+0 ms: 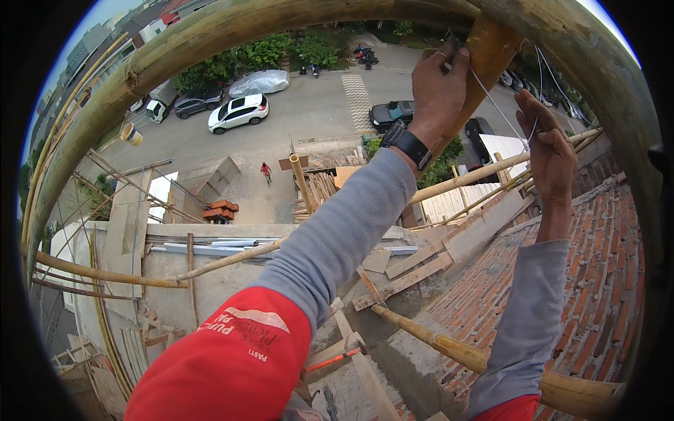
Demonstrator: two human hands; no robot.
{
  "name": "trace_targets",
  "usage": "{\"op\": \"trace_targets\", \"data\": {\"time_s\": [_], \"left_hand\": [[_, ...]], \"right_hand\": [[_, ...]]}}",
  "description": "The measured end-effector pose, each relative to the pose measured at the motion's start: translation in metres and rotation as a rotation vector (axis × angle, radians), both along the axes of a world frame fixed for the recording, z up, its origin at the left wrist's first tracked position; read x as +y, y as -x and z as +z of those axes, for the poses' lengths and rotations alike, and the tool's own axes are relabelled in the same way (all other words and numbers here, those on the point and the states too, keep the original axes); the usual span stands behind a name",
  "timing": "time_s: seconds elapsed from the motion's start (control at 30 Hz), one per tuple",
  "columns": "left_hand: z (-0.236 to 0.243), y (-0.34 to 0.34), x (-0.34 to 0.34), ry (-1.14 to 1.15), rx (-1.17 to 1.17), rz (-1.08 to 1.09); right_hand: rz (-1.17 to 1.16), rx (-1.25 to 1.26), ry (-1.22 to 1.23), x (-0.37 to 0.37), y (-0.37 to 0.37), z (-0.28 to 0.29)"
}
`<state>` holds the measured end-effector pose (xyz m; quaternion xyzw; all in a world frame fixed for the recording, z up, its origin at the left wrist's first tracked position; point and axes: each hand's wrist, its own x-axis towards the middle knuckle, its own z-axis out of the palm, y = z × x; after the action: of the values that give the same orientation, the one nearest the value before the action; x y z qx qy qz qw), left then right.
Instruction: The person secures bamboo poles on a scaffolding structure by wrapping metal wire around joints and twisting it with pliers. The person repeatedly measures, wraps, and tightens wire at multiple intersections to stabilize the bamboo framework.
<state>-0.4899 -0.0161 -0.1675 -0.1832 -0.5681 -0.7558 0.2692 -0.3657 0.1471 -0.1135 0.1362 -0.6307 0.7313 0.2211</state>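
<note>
Overhead, thick bamboo poles (232,29) cross at a slanting bamboo post (493,50). My left hand (439,88), with a dark watch on its wrist, is raised against the post near the joint. Its fingers are closed in a pinch; what lies between them is hidden. A thin white cord (499,107) runs from the post beside my left thumb down to my right hand (549,151). That hand is upright, fingers bent together, with the cord caught in it. More strands of cord rise from there toward the joint.
Far below lie a street with a white car (239,113) and a walking person (266,172). A brick wall (540,302) slopes at the right, with a lower bamboo pole (442,342) across it. Loose planks (404,281) lie beneath me; bamboo scaffolding stands left.
</note>
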Motion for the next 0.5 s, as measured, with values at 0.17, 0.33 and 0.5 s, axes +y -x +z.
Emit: {"op": "trace_targets", "data": {"time_s": [0.17,0.33,0.5], "left_hand": [[0.025,-0.021,-0.015,0.223,-0.111,-0.127],[0.033,-0.033,-0.019,-0.048,-0.290,-0.516],[0.040,-0.039,-0.022,-0.087,-0.365,-0.529]], "right_hand": [[-0.298,-0.249,0.155,0.007,0.015,0.014],[-0.169,-0.324,0.187,0.044,0.030,0.055],[0.327,-0.498,0.667,0.018,0.021,0.062]]}}
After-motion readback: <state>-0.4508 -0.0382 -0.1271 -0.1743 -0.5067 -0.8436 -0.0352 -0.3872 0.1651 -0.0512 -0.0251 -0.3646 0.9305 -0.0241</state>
